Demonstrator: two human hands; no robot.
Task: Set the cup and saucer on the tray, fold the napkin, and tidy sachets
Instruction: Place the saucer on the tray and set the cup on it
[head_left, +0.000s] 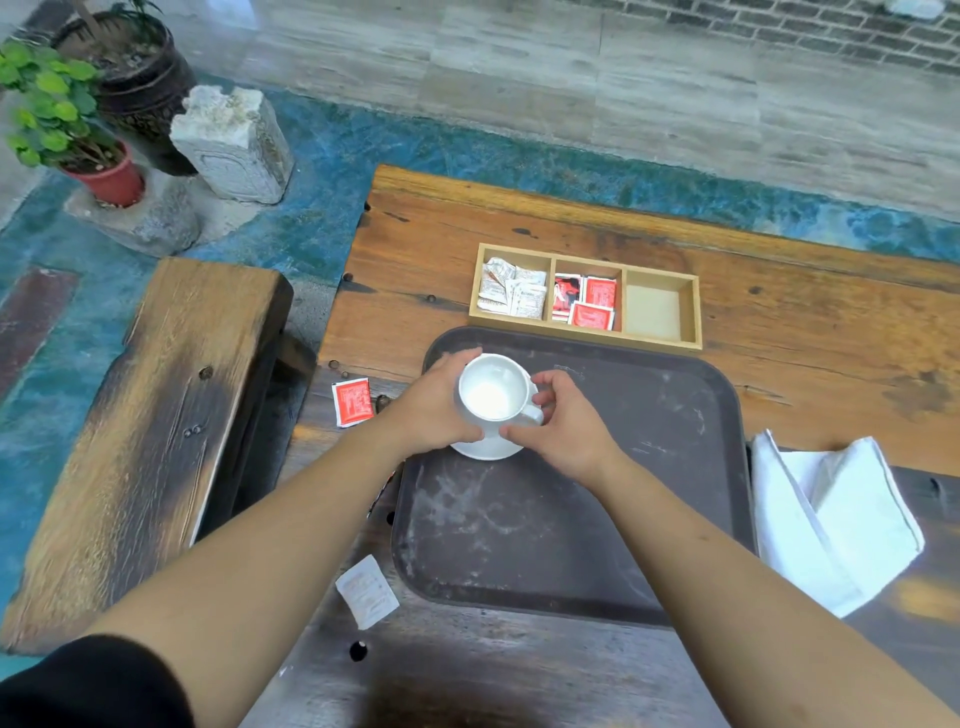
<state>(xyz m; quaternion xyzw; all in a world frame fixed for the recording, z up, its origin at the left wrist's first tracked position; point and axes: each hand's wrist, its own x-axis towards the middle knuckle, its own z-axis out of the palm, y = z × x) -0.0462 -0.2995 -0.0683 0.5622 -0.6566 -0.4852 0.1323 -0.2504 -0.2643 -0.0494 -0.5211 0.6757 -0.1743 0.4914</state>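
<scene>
Both hands clasp the white cup (493, 387) on its saucer (488, 448): left hand (434, 408), right hand (563, 423). Saucer rests on the dark tray (623, 493).

saucer (488, 448) mostly hidden under cup (493, 387), hands; sachet print unreadable

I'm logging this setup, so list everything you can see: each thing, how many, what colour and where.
cup: 1, white, on saucer
saucer: 1, white, tray's far left
tray: 1, dark brown, table centre
organiser box: 1, pale wood, behind tray; right compartment empty
loose sachets: 2, red and white, left of tray
napkin: 1, white, right of tray
table: 1, wooden
bench: 1, wooden, left
potted plants: 2, far left
left hand, right hand: holding cup
</scene>
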